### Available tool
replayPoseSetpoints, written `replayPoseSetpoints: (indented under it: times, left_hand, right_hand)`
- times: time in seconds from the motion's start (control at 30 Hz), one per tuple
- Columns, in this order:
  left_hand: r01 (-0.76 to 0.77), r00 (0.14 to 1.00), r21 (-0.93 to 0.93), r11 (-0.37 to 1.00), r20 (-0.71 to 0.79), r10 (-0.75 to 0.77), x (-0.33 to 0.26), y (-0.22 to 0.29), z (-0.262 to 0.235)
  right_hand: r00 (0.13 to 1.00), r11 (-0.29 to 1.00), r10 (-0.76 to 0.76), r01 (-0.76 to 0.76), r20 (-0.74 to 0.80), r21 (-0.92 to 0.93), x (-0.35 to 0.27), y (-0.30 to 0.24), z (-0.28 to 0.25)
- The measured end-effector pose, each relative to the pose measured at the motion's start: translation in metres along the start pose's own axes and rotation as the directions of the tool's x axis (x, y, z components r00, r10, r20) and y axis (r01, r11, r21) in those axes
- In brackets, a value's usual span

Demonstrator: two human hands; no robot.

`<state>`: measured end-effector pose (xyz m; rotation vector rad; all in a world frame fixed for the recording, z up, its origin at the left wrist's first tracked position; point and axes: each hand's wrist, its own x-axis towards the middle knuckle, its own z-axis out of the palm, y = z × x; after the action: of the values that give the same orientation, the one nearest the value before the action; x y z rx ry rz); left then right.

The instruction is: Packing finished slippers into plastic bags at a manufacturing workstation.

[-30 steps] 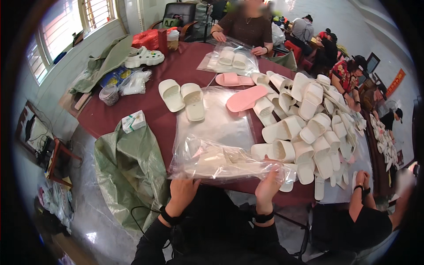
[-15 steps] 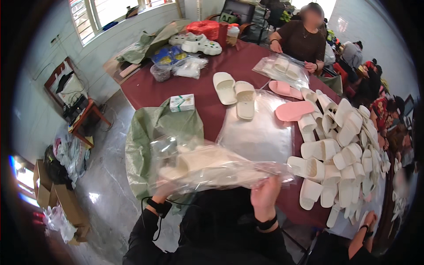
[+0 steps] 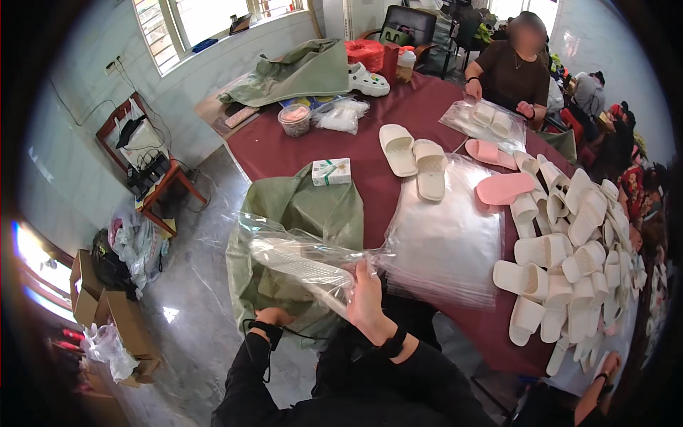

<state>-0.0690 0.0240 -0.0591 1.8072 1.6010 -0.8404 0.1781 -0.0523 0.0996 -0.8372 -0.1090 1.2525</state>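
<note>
My right hand (image 3: 366,297) grips one end of a clear plastic bag (image 3: 313,257) with off-white slippers inside, tilted over a green woven sack (image 3: 284,199). My left hand (image 3: 274,317) is closed at the sack's near edge, its fingertips partly hidden. The sack hangs at the table's near left edge. Beyond my right hand lies a stack of flat clear bags (image 3: 445,242). A loose pair of off-white slippers (image 3: 415,160) rests at the stack's far end. To the right is a heap of off-white slippers (image 3: 562,263) with a pink slipper (image 3: 505,188) on its left side.
A small white-and-green box (image 3: 331,172) sits beside the sack on the dark red table (image 3: 284,149). Across the table a person (image 3: 509,78) handles a bagged pair (image 3: 486,119). Another person's hand (image 3: 608,364) is at lower right. Cardboard boxes (image 3: 117,327) stand on the floor at left.
The bagged slippers have swung left and down over the sack, now held by my right hand alone. My left hand has left the bag and moved to the sack's edge. The view has shifted.
</note>
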Motion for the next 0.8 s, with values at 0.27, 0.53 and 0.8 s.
replayPoseSetpoints:
  times: [0.27,0.53,0.8]
  left_hand:
    - [-0.214,0.936,-0.128,0.968,0.256,0.241,-0.011,-0.026,0.021]
    - [-0.247,0.953,0.179,0.952,0.223,0.206,-0.038,0.013,0.009]
    - [-0.232,0.973,0.226,0.946,0.043,0.228,-0.047,0.005,-0.022]
  right_hand:
    - [1.000,0.995,0.011,-0.012,0.008,0.096,0.033,0.039,-0.003]
    - [0.745,0.339,-0.110,0.651,0.658,-0.679,0.067,0.080,-0.029]
    - [0.696,-0.394,0.537,0.707,0.476,-0.588,0.035,0.073,-0.055]
